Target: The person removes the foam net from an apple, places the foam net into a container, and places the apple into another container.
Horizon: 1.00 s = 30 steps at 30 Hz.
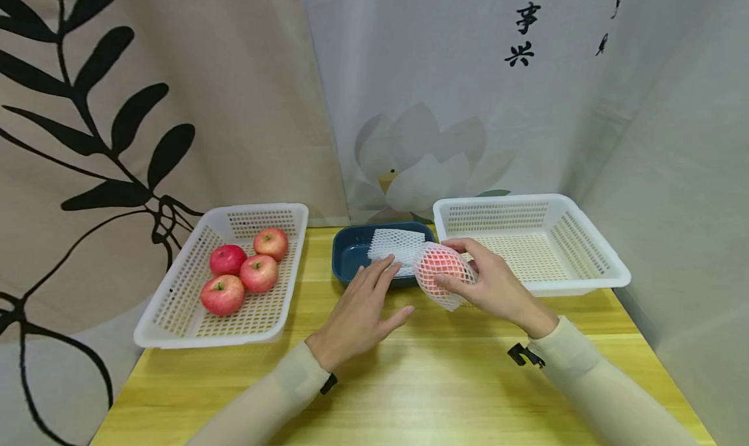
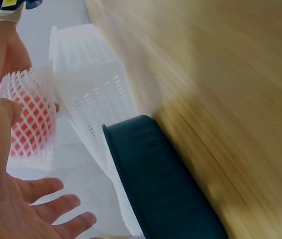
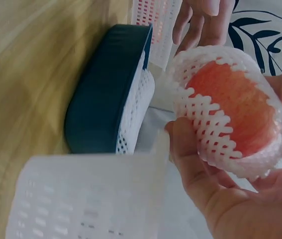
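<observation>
A red apple (image 3: 235, 109) in a white foam net sleeve (image 1: 430, 283) is gripped by my right hand (image 1: 497, 283), thumb on the near side and fingers on the far side. In the right wrist view part of its skin shows bare at the sleeve's opening. My left hand (image 1: 359, 309) has its fingers stretched out and holds nothing; it hovers by the near side of the dark blue tray (image 1: 345, 254). White foam net sleeves (image 1: 398, 243) lie flat in that tray. In the left wrist view the left hand's fingers (image 2: 56, 206) are spread below the sleeved apple.
A white basket (image 1: 170, 329) on the left holds several bare apples (image 1: 259, 274). Another white basket (image 1: 603, 270) stands at the back right, beyond my right hand. Both baskets and the tray sit on a wooden table (image 1: 445, 381), with a printed curtain (image 1: 246, 95) behind.
</observation>
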{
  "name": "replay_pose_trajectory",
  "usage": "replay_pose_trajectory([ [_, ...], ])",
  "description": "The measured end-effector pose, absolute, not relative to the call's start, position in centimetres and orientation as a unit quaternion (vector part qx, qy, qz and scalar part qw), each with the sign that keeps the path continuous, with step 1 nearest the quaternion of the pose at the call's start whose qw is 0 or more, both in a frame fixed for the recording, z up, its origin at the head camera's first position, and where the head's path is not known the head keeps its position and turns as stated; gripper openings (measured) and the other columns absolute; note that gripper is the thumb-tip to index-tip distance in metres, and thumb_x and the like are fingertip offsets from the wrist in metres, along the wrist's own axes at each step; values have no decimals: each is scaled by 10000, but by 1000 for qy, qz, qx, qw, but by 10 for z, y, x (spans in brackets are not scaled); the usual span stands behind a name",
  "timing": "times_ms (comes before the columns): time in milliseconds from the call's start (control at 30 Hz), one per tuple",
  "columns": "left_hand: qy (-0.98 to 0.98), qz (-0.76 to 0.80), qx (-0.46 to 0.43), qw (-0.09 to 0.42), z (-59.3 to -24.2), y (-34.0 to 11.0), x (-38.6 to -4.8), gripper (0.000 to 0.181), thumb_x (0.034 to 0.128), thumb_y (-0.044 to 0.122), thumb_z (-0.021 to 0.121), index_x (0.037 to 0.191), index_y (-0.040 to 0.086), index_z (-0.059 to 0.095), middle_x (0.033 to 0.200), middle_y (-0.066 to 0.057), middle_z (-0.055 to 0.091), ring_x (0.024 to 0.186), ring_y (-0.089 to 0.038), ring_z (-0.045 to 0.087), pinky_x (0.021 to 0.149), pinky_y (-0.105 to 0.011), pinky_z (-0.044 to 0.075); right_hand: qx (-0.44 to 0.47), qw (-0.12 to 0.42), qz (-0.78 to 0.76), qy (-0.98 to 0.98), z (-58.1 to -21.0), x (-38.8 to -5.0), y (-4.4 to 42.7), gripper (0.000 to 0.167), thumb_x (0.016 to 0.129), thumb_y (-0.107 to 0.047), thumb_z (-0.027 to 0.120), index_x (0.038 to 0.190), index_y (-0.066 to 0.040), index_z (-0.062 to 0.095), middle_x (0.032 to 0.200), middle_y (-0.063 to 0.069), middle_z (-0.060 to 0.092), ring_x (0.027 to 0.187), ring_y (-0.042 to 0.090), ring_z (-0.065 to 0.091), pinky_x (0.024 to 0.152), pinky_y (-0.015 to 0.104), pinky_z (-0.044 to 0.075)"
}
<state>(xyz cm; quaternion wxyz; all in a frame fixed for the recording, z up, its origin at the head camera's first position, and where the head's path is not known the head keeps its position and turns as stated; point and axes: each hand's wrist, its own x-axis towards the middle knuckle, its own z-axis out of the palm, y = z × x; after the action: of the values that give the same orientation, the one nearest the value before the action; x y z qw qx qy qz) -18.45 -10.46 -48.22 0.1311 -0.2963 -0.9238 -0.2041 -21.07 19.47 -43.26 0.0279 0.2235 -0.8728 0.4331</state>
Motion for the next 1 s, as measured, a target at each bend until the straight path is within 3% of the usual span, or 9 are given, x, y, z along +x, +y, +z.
replay_pose_trajectory([
  [167, -919, -214, -304, 132, -486, -115, -181, 836, 1137, 557, 732, 1755, 57, 473, 1823, -207, 481, 1677, -447, 512, 1354, -754, 416, 242, 12, 436, -867, -438, -207, 183, 652, 1052, -386, 892, 1598, -168, 611, 1438, 67, 771, 941, 137, 791, 772, 294, 668],
  [300, -918, -216, -304, 132, -489, -125, -175, 816, 1135, 521, 747, 1747, 49, 483, 1810, -216, 495, 1664, -446, 526, 1355, -737, 427, 267, -1, 425, -865, -445, -205, 172, 673, 1075, -391, 866, 1618, -112, 582, 1465, 76, 759, 1048, 136, 771, 883, 317, 675],
  [500, -921, -214, -299, 132, -490, -136, -170, 782, 1138, 503, 750, 1735, 63, 504, 1790, -203, 523, 1638, -423, 558, 1363, -686, 446, 286, -18, 404, -868, -454, -201, 159, 649, 1087, -426, 842, 1607, -128, 594, 1479, 26, 757, 1205, 141, 746, 1033, 396, 646],
  [767, -924, -220, -285, 129, -490, -143, -165, 740, 1139, 485, 751, 1741, 125, 515, 1782, -125, 546, 1626, -341, 578, 1344, -561, 511, 291, -60, 380, -876, -466, -201, 143, 620, 1104, -486, 810, 1572, -127, 619, 1401, 18, 776, 1134, 113, 733, 975, 344, 639],
  [1000, -926, -234, -273, 117, -493, -146, -161, 748, 1121, 495, 772, 1722, 114, 540, 1742, -151, 586, 1582, -364, 616, 1316, -597, 528, 279, -111, 351, -887, -485, -205, 133, 574, 1110, -568, 763, 1498, -158, 661, 1280, -21, 821, 1046, 67, 744, 909, 332, 627],
])
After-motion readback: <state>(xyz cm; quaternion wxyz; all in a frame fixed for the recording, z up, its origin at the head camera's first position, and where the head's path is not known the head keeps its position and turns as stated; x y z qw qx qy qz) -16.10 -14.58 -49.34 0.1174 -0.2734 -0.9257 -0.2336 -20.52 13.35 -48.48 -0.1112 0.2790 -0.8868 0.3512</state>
